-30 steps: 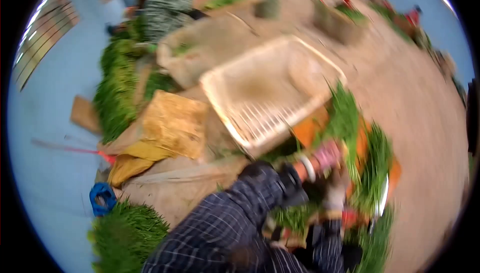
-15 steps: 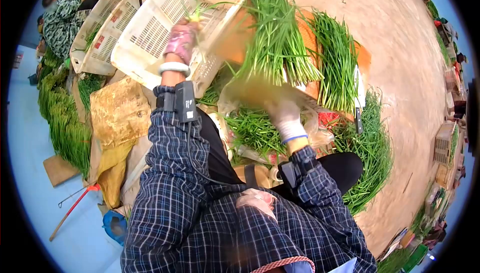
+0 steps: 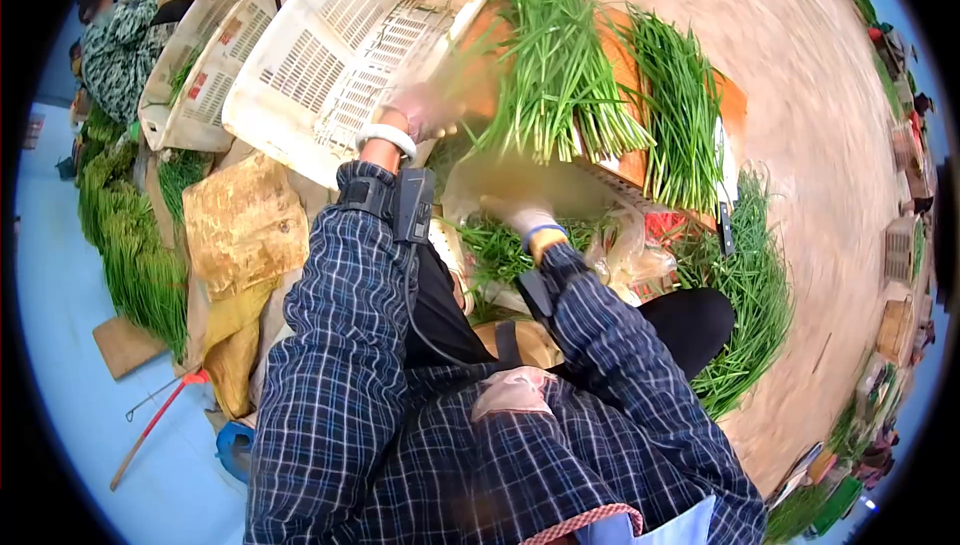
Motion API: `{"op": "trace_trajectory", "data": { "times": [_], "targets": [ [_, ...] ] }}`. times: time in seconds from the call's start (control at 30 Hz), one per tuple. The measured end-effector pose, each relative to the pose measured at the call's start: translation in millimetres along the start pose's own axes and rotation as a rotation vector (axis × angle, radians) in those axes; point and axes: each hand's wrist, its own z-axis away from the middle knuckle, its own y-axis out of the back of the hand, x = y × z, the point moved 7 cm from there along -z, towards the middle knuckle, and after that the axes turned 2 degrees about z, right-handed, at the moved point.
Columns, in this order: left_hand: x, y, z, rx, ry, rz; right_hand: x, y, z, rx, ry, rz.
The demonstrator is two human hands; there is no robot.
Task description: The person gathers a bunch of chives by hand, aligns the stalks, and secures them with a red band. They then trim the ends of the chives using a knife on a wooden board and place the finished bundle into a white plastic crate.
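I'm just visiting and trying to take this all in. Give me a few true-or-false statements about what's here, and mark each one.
1. A black-handled knife lies beside green stalks. True.
2. The left hand is holding that knife. False: the left hand, blurred, is by the white crate, well away from the knife.
3. A white bangle circles the left wrist. True.
4. The white crate is heaped full of stalks. False: much of its slotted floor shows bare.
5. The person's sleeves are plain red. False: they are dark plaid.
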Motion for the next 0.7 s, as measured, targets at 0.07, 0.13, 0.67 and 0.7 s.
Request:
{"op": "trace_trajectory", "data": {
  "times": [0.07, 0.13, 0.67, 0.7],
  "targets": [
    [-1, -1, 5, 0.030, 0.041, 0.049, -18, -2, -8, 0.029, 0.004, 0.013],
    [2, 6, 7, 0.053, 0.019, -0.115, -41, 1, -14, 0.022, -0.028, -0.005],
    [56, 23, 11, 0.232, -0.622, 0.098, -146, 110, 47, 0.170, 0.103, -0.187],
    [68, 26, 21, 0.290, -0.609, 0.302, -140, 112, 57, 0.189, 0.113, -0.154]
  ]
}}
